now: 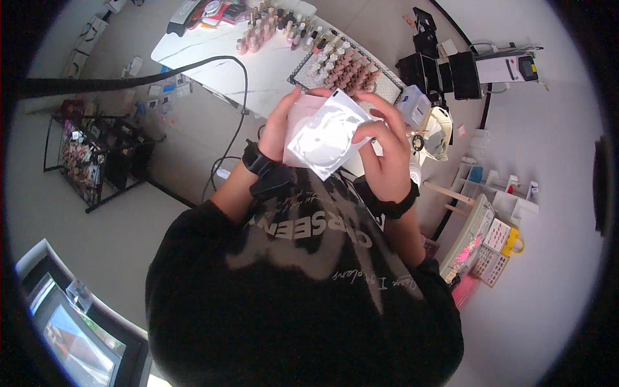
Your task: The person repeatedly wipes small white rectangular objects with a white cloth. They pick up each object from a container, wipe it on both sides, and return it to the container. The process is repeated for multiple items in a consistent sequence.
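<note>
In front of my chest I hold a shiny silver square packet (320, 143) with a faint round shape on its face. It is tilted, one corner pointing down toward my shirt. A flat pale pink packet or sheet (297, 119) lies behind it, mostly covered. My left hand (278, 129) grips the pink piece along its left side, fingers partly hidden behind it. At the other side, my right hand (387, 145) pinches the silver packet's right edge between thumb and fingers. Both wrists wear black bands.
Beyond my hands stands a white marbled table (200, 55) with several nail polish bottles (258, 35) and a tray of brown-pink pieces (348, 68). A black cable (242, 97) hangs at its near edge. A black rack (97, 155) stands left, a white shelf (496, 187) right.
</note>
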Motion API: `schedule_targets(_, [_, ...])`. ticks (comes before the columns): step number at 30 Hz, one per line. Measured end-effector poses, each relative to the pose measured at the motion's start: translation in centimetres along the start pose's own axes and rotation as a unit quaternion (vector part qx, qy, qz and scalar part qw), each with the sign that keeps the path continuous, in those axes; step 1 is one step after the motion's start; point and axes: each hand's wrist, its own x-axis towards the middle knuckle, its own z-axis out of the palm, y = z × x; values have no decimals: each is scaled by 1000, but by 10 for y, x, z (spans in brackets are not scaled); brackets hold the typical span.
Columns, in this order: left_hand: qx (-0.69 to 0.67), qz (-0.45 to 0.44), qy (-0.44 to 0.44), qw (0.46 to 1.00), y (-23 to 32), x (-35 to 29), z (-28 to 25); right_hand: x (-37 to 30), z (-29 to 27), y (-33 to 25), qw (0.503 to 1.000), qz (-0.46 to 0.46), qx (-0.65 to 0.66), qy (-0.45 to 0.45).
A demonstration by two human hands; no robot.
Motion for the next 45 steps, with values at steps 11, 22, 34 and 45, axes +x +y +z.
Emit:
schedule_targets(11, [54,-37,-86,994,-10,6,-2,-12,-19,-7,998,24,-61,19])
schedule_targets(22, [99,-23,-178,979,-51,22,-16,-8,2,-20,989,96,-76,-86])
schedule_targets(34, [43,23,-102,994,-20,-8,0,-25,23,2,988,-61,-141,23])
schedule_targets(45, [-4,25,-114,993,-28,-12,10,-36,2,-14,979,-46,-180,-85])
